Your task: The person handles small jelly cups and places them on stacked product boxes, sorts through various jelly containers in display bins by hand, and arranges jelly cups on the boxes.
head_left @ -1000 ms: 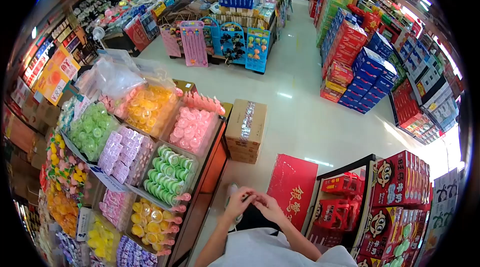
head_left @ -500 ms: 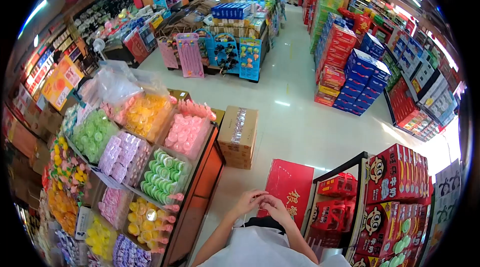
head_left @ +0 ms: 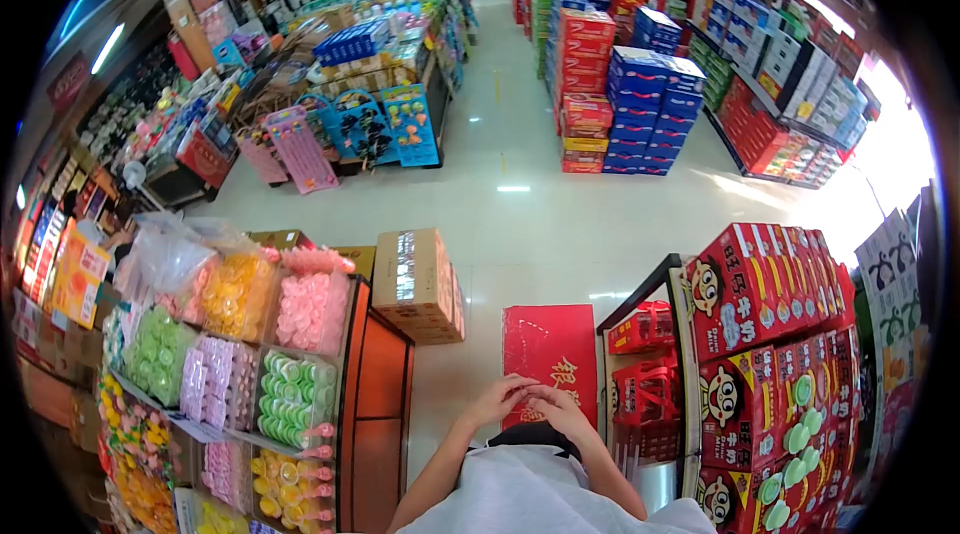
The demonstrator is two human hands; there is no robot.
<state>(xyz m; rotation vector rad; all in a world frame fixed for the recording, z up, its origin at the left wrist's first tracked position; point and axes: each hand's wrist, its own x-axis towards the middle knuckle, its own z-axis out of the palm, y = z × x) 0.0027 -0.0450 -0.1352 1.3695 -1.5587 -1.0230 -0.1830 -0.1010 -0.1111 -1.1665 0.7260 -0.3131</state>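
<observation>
Fingers (head_left: 520,390) of both hands are half curled, tips meeting or overlapping in front of the body. Can't tell whether they grip anything small; the insides are hidden. Left hand (head_left: 493,402) and right hand (head_left: 566,416) sit close together, palms turned inward, above the lap of a light grey shirt (head_left: 525,494). Nearest thing: red panel (head_left: 550,349) with gold Chinese characters, low on the pale floor (head_left: 520,254), just ahead of the hands and partly covered by them. Can't tell if it's a carton top or a flat sheet.

Right of panel: black-framed rack with red handled packs (head_left: 648,392) on its shelves. Red milk cartons (head_left: 750,289) stack up beside it, pale green discs (head_left: 797,439) down their front. Left: orange-sided display stand (head_left: 382,374) carrying clear bins, incl. green-and-white round pieces (head_left: 292,399) and pink ones (head_left: 308,312). Taped cardboard box (head_left: 408,269) stands at its far end. Farther out: blue cartons (head_left: 638,104) beside red ones; blue hanging card (head_left: 410,124) at a goods-laden desk.
</observation>
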